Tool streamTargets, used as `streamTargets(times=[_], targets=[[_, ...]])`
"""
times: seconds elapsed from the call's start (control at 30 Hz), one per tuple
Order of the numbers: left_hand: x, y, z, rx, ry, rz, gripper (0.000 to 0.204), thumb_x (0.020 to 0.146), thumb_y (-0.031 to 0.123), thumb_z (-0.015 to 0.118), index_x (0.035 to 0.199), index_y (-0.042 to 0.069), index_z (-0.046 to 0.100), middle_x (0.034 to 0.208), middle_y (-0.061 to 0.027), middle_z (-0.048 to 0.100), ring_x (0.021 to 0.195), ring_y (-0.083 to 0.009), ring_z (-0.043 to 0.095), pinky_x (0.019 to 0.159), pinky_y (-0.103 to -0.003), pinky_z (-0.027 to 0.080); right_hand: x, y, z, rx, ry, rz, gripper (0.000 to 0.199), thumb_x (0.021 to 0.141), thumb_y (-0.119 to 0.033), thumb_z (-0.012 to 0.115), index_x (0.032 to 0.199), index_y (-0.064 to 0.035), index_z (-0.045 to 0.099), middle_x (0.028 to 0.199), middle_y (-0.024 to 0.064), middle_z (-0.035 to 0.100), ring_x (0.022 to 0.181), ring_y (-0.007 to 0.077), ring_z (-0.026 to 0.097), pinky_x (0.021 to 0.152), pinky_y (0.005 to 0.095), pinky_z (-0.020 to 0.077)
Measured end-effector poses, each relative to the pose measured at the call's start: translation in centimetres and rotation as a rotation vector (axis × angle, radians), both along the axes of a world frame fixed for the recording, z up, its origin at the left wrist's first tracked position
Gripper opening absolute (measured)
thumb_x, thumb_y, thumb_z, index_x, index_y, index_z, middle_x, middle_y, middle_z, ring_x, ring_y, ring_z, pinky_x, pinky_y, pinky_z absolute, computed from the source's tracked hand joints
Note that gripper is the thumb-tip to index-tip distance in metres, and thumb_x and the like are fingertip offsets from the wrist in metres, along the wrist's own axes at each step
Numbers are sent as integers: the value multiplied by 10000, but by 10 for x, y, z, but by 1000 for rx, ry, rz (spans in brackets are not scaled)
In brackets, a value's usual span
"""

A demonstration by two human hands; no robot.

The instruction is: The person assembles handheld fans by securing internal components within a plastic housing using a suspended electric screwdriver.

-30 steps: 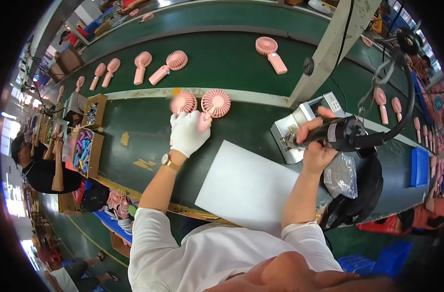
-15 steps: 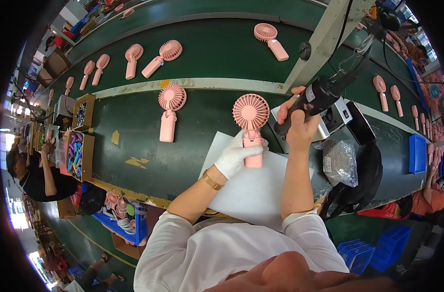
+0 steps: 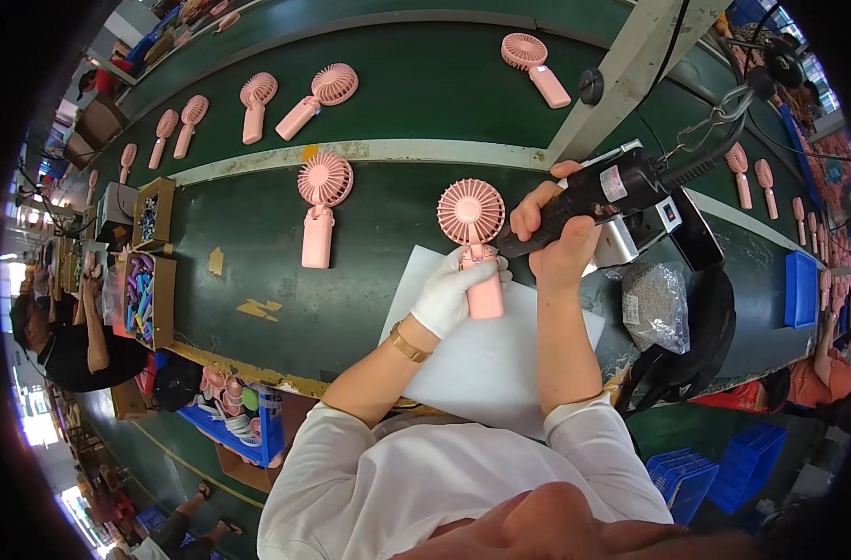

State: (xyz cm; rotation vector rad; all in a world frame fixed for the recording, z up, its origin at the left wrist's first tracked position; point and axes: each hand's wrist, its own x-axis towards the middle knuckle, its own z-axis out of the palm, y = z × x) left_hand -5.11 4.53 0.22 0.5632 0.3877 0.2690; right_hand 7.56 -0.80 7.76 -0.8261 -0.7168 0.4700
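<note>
Right then, the gloved left hand [image 3: 451, 291] clenched the handle of a pink handheld fan [image 3: 474, 233], upright over the white sheet [image 3: 500, 359] near the green bench's front edge, while the bare right hand [image 3: 558, 233] gripped a black electric screwdriver [image 3: 584, 198] against its head.

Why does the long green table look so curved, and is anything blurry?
Head view: the fisheye lens bends the green conveyor toward a black rim; the pink fan in the left hand is sharp; daylight glares at the left edge.
</note>
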Motion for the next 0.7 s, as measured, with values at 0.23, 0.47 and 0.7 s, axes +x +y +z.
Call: streamTargets(times=[0.23, 0.47, 0.7], targets=[[-1, 3, -11, -61, -15, -2, 219, 844, 31, 563, 1045, 10, 482, 981, -108, 594, 854, -200, 615, 765, -324, 518, -8, 4, -16, -63, -58, 57, 776, 666, -616, 678, 1084, -23, 406, 631, 59, 496, 514, 121, 466, 468, 244, 365], [0, 1, -38, -153, -52, 127, 304, 857, -13, 489, 1160, -13, 467, 1118, -91, 564, 973, -170, 582, 841, -295, 494, -20, 7, -10, -43, -659, -62, 647, 489, -210, 846, 1033, -5, 563, 837, 103, 636, 703, 217, 632, 674, 271, 492], [4, 0, -25, -106, -18, 124, 320, 858, 11, 508, 1177, 19, 471, 1123, -69, 552, 1000, -160, 562, 856, -301, 491, -11, 2, -14, -146, -593, 25, 570, 525, -183, 820, 1011, -9, 577, 797, 62, 623, 673, 155, 600, 652, 257, 480]])
